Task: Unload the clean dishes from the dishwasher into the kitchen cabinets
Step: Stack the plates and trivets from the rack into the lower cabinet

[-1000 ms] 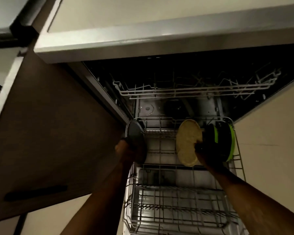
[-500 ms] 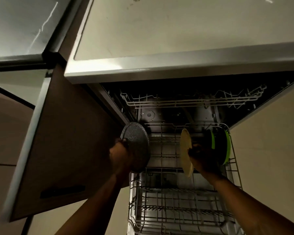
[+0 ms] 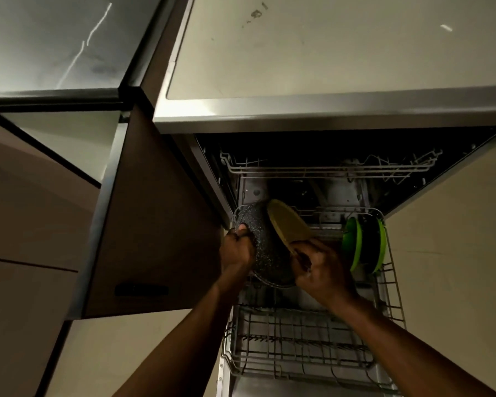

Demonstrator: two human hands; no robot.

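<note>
My left hand (image 3: 236,249) grips the rim of a dark speckled plate (image 3: 265,250), thumb on its face, above the left side of the pulled-out lower dishwasher rack (image 3: 304,348). My right hand (image 3: 318,267) pinches the lower edge of a tan plate (image 3: 287,223), which leans against the dark plate's face. Two green-rimmed dark plates (image 3: 364,243) stand upright in the rack's far right corner.
The upper rack (image 3: 327,167) sits inside the dishwasher tub under the pale countertop (image 3: 327,53). An open brown cabinet door (image 3: 149,224) with a dark handle swings out just left of the rack. Pale cabinet fronts (image 3: 455,253) flank the right.
My right hand lifted the tan plate out of its slot beside the green plates and carried it left onto the dark plate. The view tilted up, showing more countertop.
</note>
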